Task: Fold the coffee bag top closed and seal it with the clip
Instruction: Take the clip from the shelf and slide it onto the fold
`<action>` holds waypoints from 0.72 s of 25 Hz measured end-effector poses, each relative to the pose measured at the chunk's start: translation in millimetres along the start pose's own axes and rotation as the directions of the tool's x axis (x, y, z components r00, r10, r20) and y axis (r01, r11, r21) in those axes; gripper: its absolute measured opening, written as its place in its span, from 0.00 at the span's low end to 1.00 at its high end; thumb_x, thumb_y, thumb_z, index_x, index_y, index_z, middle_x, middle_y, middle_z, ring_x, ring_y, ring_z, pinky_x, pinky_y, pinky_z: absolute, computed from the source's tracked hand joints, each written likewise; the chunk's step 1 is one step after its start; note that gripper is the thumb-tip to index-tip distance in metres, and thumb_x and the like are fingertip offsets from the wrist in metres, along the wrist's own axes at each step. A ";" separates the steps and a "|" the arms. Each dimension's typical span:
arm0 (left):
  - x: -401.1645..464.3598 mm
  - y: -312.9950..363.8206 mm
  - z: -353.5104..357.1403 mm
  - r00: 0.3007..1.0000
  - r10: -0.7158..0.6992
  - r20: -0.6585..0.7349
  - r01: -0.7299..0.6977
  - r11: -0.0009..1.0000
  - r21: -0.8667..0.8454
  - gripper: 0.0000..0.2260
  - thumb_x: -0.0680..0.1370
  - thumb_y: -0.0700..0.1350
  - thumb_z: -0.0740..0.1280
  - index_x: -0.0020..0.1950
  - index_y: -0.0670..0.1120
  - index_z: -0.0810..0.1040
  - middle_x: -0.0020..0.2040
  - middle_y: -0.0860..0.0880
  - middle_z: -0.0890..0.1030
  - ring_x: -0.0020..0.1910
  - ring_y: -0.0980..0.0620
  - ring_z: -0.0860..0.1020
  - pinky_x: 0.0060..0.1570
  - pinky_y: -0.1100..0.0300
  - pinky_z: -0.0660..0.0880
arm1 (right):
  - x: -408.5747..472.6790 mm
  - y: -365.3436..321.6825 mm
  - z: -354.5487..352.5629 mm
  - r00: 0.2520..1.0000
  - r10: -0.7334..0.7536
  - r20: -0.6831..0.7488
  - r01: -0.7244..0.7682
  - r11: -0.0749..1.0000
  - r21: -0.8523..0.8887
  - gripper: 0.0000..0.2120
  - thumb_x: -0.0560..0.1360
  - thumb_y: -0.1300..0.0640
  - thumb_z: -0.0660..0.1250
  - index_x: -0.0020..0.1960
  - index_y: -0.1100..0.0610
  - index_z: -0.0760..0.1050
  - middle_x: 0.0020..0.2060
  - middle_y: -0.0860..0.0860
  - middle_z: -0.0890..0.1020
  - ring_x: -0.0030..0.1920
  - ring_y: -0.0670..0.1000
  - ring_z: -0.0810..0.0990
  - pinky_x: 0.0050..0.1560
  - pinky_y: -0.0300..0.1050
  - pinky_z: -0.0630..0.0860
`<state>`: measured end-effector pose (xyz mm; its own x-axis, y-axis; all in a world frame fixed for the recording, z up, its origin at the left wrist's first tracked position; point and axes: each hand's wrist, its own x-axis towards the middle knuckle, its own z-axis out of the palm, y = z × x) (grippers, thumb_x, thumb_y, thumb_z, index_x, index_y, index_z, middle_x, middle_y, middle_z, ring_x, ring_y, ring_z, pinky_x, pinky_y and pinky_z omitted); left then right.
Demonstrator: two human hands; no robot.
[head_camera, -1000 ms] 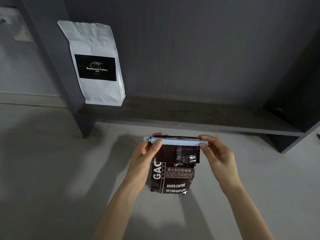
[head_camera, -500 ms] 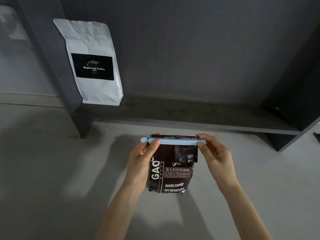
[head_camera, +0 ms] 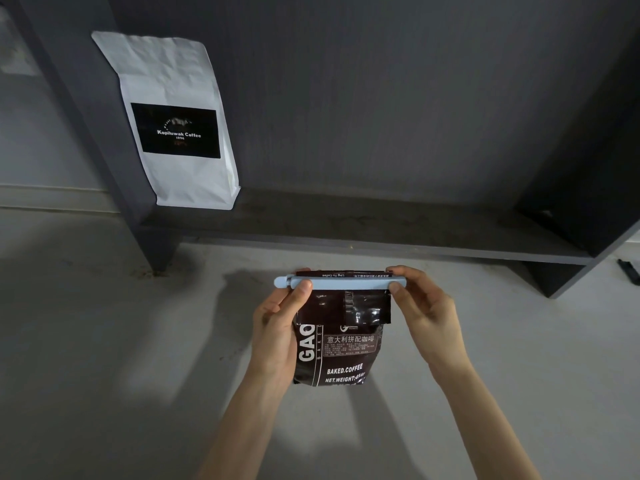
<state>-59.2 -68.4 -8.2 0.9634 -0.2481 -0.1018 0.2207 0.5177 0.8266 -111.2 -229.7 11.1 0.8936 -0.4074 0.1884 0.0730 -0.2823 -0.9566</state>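
Observation:
A dark brown coffee bag [head_camera: 341, 351] with white lettering stands upright over the grey floor, its top folded over. A long pale blue clip [head_camera: 343, 283] lies level across the folded top. My left hand [head_camera: 277, 327] grips the bag's left side, thumb pressing the clip's left end. My right hand [head_camera: 420, 306] pinches the clip's right end between thumb and fingers. A flap of the folded top hangs below the clip.
A white coffee bag [head_camera: 173, 123] with a black label leans at the left end of a low dark shelf [head_camera: 363, 230]. The shelf's dark uprights [head_camera: 568, 275] stand at left and right. A small black object [head_camera: 628, 270] lies at the far right edge.
Both hands and the bag have stayed almost still; the bag sits slightly further left in view. The clip remains across the fold.

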 end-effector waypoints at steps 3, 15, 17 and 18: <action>-1.1 2.2 1.3 1.000 0.013 0.020 -0.013 1.000 0.004 0.09 0.66 0.45 0.67 0.41 0.41 0.79 0.33 0.49 0.85 0.35 0.52 0.83 0.33 0.62 0.79 | 7.6 -8.8 -4.4 0.990 -0.111 0.083 0.132 0.935 -0.329 0.08 0.73 0.55 0.65 0.52 0.49 0.75 0.46 0.41 0.77 0.46 0.31 0.74 0.46 0.22 0.67; -1.5 2.7 -0.2 0.998 0.040 0.046 -0.044 0.996 0.082 0.10 0.66 0.45 0.66 0.43 0.42 0.80 0.31 0.50 0.85 0.33 0.53 0.82 0.32 0.64 0.78 | 30.7 -48.3 30.2 0.905 -0.050 0.423 0.300 0.779 -0.550 0.09 0.70 0.49 0.67 0.48 0.52 0.77 0.43 0.44 0.79 0.46 0.45 0.76 0.50 0.45 0.74; -1.7 1.0 0.8 0.998 0.043 0.049 -0.046 0.996 0.082 0.10 0.66 0.46 0.67 0.43 0.42 0.80 0.32 0.49 0.85 0.34 0.52 0.82 0.32 0.63 0.78 | 30.1 -48.5 31.5 0.914 -0.026 0.404 0.261 0.802 -0.538 0.08 0.69 0.51 0.68 0.46 0.52 0.77 0.41 0.43 0.77 0.45 0.45 0.75 0.48 0.42 0.73; -1.5 -0.1 1.4 0.998 0.044 0.048 -0.048 0.995 0.083 0.11 0.66 0.46 0.67 0.44 0.43 0.80 0.32 0.49 0.85 0.34 0.51 0.83 0.33 0.62 0.79 | 29.6 -48.7 31.6 0.919 -0.015 0.394 0.242 0.810 -0.534 0.07 0.69 0.51 0.68 0.46 0.52 0.77 0.41 0.43 0.77 0.45 0.45 0.75 0.47 0.41 0.72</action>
<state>-60.8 -69.2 -7.3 0.9637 -0.2641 -0.0382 0.1606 0.4596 0.8735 -74.3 -200.6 56.3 0.9946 -0.0285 0.0997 0.0385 -0.7910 -0.6107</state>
